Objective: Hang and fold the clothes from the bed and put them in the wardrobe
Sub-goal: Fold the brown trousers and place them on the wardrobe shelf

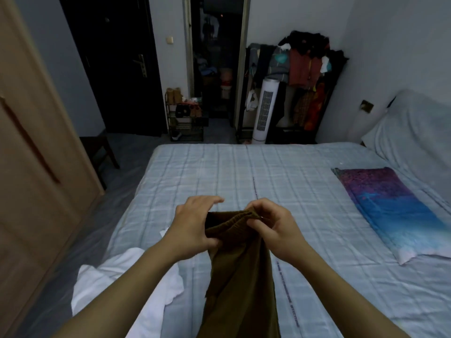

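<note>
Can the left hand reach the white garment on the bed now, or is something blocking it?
Probably not at once. The left hand is pinching the brown garment. The white garment lies uncovered just below the left forearm, so after letting go the way looks free.

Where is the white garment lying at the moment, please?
In the head view, the white garment lies at the bed's near left edge, under the left forearm, left of the brown garment.

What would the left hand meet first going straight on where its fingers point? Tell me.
The left hand has fingers pointing right, toward the right hand gripping the brown garment; it would probably meet that hand's fingers first, though depth is unclear.
</note>
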The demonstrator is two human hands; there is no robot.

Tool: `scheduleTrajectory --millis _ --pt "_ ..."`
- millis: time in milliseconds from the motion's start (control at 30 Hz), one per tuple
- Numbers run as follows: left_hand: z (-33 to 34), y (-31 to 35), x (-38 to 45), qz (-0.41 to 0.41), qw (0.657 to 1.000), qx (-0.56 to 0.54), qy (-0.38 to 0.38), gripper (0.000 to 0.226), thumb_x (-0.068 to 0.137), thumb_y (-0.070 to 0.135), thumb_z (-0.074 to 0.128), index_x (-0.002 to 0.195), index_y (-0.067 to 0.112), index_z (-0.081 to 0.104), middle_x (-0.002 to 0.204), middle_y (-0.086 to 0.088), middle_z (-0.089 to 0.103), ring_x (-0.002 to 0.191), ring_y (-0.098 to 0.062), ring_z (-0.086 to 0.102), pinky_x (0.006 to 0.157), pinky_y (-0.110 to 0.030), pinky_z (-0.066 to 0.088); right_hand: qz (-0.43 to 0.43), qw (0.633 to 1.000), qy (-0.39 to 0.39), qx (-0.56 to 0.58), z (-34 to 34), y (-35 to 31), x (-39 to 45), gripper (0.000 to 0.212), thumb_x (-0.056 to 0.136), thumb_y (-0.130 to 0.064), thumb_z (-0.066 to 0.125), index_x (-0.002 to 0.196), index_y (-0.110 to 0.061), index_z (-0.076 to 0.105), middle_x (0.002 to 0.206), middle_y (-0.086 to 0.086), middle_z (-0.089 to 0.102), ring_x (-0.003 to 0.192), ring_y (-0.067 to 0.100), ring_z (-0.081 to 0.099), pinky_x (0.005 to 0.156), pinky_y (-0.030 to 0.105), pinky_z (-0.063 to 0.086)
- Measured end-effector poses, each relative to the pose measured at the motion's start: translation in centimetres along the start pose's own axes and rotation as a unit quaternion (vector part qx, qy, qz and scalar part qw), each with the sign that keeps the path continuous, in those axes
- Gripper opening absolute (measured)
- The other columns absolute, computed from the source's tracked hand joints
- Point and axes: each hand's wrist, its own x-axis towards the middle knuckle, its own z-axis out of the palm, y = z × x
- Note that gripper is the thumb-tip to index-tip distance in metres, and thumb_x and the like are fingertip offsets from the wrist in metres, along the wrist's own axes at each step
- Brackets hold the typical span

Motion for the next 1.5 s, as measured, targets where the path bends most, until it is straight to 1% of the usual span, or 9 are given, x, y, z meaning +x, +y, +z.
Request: scheduleTrajectory --millis 100,167,333,533,833,1033,1267,1433,1500 --pt "-1.5 0.7 -0.4 0.019 0.996 -0.081 -0.009 0.036 0.065 0.028 0.079 0.095 0.036 0.060 0.083 0.018 0.065 0.080 -0.003 0.062 0.075 -0.033 0.051 -0.017 1.000 0.021 0.003 -0.7 -2.1 -0.5 0.014 0.088 -0.005 0.062 0.096 -0.016 0.066 0.090 0.001 0.068 0.087 0.021 0.068 0.077 0.035 0.056" --pt "-2.4 1.7 -1.0 0.034 0.993 -0.112 0.008 0.029 0.068 0.021 0.078 0.087 0.033 0.059 0.075 0.011 0.065 0.071 -0.008 0.063 0.063 -0.036 0.054 -0.019 0.999 0.040 0.002 -1.2 -3.4 -0.8 0.015 0.091 -0.001 0.061 0.097 -0.013 0.066 0.089 0.002 0.068 0.086 0.020 0.067 0.076 0.032 0.056" --pt "-4.1 4.8 -3.0 0.092 0.979 -0.182 0.022 0.051 0.070 0.011 0.084 0.110 0.029 0.058 0.091 0.012 0.069 0.084 -0.005 0.069 0.069 -0.025 0.058 -0.032 0.994 0.106 0.006 -2.0 -6.4 -2.4 0.016 0.093 0.001 0.059 0.099 -0.012 0.065 0.090 0.005 0.068 0.086 0.022 0.068 0.075 0.033 0.057" --pt "-6.4 9.3 -5.9 0.127 0.972 -0.149 0.129 0.054 0.075 0.008 0.081 0.117 0.027 0.053 0.087 0.012 0.067 0.076 -0.004 0.067 0.065 -0.027 0.059 -0.060 0.989 0.131 0.029 -4.1 -10.7 -6.1 0.014 0.094 0.004 0.057 0.099 -0.008 0.063 0.089 0.003 0.068 0.085 0.014 0.067 0.074 0.025 0.056" --pt "-12.3 21.9 -13.3 0.152 0.955 -0.127 0.220 0.041 0.077 0.005 0.081 0.110 0.016 0.062 0.091 0.003 0.069 0.086 -0.010 0.068 0.075 -0.033 0.060 -0.147 0.977 0.136 0.072 -9.3 -16.4 -13.4 0.012 0.093 -0.001 0.061 0.105 -0.005 0.059 0.094 0.008 0.067 0.088 0.013 0.068 0.075 0.021 0.055" --pt "-13.6 28.5 -20.8 0.144 0.954 -0.084 0.249 0.031 0.077 0.007 0.081 0.104 0.011 0.066 0.090 0.002 0.069 0.084 -0.007 0.068 0.074 -0.019 0.054 -0.161 0.979 0.073 0.102 -10.7 -19.3 -19.3 0.027 0.086 -0.003 0.071 0.111 -0.004 0.062 0.103 0.007 0.071 0.099 0.018 0.070 0.085 0.029 0.057" --pt "-17.3 30.9 -28.3 0.145 0.946 -0.095 0.274 0.028 0.079 0.006 0.080 0.104 0.008 0.067 0.094 -0.005 0.070 0.090 -0.018 0.069 0.081 -0.043 0.059 -0.211 0.971 0.035 0.105 -9.3 -26.3 -24.3 0.022 0.086 -0.001 0.070 0.104 -0.008 0.063 0.100 0.009 0.071 0.096 0.018 0.070 0.085 0.028 0.057" --pt "-20.2 31.5 -33.0 0.171 0.937 -0.104 0.287 0.024 0.080 0.004 0.079 0.099 0.007 0.064 0.089 -0.007 0.067 0.083 -0.020 0.067 0.076 -0.043 0.058 -0.253 0.964 0.045 0.067 -7.2 -31.6 -27.5 0.020 0.089 0.002 0.066 0.106 -0.005 0.060 0.096 0.006 0.068 0.091 0.012 0.069 0.080 0.025 0.057" --pt "-21.0 31.6 -34.6 0.182 0.935 -0.107 0.285 0.024 0.081 0.005 0.078 0.099 0.007 0.063 0.088 -0.008 0.066 0.083 -0.022 0.067 0.076 -0.045 0.058 -0.262 0.963 0.051 0.049 -6.6 -33.4 -28.6 0.018 0.090 0.001 0.066 0.106 -0.003 0.060 0.097 0.007 0.067 0.093 0.015 0.068 0.082 0.032 0.058"
